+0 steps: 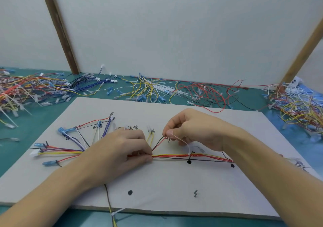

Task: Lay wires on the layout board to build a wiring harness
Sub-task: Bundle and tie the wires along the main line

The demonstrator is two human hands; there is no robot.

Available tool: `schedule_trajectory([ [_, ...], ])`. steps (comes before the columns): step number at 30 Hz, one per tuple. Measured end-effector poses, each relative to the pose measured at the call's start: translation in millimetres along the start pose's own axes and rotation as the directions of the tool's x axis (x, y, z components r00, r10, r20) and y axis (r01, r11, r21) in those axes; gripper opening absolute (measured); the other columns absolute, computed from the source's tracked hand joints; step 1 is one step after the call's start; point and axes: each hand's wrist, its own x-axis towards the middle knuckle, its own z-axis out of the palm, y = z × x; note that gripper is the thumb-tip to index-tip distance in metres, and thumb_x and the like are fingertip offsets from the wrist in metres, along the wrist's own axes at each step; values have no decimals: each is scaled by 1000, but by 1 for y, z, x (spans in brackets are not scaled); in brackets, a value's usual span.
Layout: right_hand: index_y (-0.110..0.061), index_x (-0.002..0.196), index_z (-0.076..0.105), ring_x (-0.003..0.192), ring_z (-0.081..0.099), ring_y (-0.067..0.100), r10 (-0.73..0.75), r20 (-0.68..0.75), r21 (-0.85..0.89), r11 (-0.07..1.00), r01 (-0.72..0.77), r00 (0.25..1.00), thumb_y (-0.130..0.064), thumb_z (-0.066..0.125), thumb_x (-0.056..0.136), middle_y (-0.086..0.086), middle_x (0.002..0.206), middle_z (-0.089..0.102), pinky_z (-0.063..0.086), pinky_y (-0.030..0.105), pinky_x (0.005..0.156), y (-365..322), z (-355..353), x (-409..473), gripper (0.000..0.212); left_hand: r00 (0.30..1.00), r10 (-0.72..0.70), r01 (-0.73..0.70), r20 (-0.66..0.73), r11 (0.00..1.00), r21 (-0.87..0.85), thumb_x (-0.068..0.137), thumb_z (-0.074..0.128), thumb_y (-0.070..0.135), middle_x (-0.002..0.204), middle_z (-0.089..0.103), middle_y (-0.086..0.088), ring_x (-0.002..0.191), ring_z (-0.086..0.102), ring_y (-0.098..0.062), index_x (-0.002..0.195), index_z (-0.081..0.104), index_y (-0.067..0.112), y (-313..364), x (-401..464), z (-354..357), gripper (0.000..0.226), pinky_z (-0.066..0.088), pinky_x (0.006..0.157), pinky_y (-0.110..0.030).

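Far left, on the teal table mat (31,121): a tangled heap of multicoloured loose wires (26,90) with clear and blue terminals.

Centre, lying flat: the pale grey rectangular layout board (157,188), marked with black lines, dots and handwritten labels. At its left end we note a fan of red, yellow, purple and white wire ends (66,149) tipped with blue insulated connectors.

Next, our left hand (125,149) rests on the board, thumb and fingertips pinched together on the red-and-yellow wire bundle (174,156), which runs rightward along the drawn black line.

Then our right hand (194,130), raised just above the board, thumb and forefinger clamped on the tip of a thin red-and-black wire pair (158,143); a white cable tie (187,147) also loops from that pinch down to the bundle, though we cannot tell exactly how it is held.

Lower right on the board: a small grey metal screw (195,193).

Behind the board, centre right: yellow, white and red wire piles (174,90). Far right: another mixed wire heap (300,107).
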Motion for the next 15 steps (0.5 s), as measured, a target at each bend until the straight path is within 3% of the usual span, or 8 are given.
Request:
schedule_trajectory([
  [5, -21, 80, 80, 67, 63, 11, 20, 21, -173, 985, -17, 1000, -29, 70, 93, -1, 78, 77, 58, 36, 79, -4, -5, 1, 18, 1000, -13, 13, -10, 1000, -21, 97, 58, 49, 90, 55, 21, 78, 53, 0, 96, 70, 37, -3, -1, 1, 17, 36, 79, -11],
  [8, -24, 72, 79, 58, 62, 8, 60, 16, -259, 964, -54, 998, -50, 68, 93, -4, 72, 75, 53, 19, 58, -11, -9, 6, 35, 1000, -6, 6, -10, 1000, -12, 98, 59, 50, 90, 56, 20, 79, 53, 0, 97, 71, 37, -3, -1, 1, 17, 39, 79, -15],
  [11, -19, 80, 75, 53, 59, 12, 45, 2, -296, 954, -43, 999, -48, 67, 94, -9, 62, 71, 50, 21, 54, -16, -3, 19, 33, 1000, 4, -4, -15, 1000, -2, 98, 60, 49, 88, 59, 17, 78, 53, 0, 96, 71, 37, -3, -1, -1, 17, 39, 81, -14],
  [15, -25, 98, 70, 50, 57, 5, -42, -13, -385, 922, 34, 999, -34, 66, 96, -7, 72, 72, 44, 19, 50, -20, 8, 35, 10, 1000, -2, 2, -31, 1000, 3, 93, 72, 43, 84, 61, 16, 75, 55, 0, 94, 74, 36, -1, -1, -3, 7, 35, 81, -8],
])
